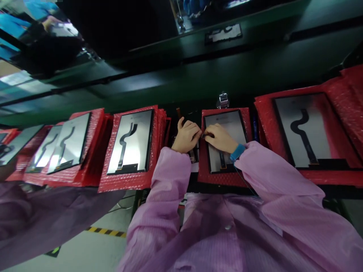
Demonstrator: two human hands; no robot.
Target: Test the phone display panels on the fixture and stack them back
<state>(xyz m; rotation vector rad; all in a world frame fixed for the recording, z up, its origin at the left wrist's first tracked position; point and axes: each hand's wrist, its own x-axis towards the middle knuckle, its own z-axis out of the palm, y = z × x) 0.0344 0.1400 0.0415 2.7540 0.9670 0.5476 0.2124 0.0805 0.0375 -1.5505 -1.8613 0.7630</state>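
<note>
A grey display panel (236, 122) with a dark border lies on red bubble wrap (208, 178) in front of me. Its dark flex cable (222, 158) rises from the lower edge and passes under my right hand (220, 138), whose thumb and finger are pinched on a small dark end, apparently that cable's. My left hand (185, 136) is at the panel's upper left edge. Its thumb and forefinger are closed close to the right fingertips, with one finger sticking up; what they hold is hidden. An orange-brown strip (178, 112) shows just beyond the left hand.
More panels on red bubble wrap lie on both sides, such as a left panel (132, 139) and a right panel (304, 130). A metal clamp (223, 99) stands behind mine. A co-worker's sleeve (56, 215) reaches in at left. A dark green ledge (159, 81) runs behind.
</note>
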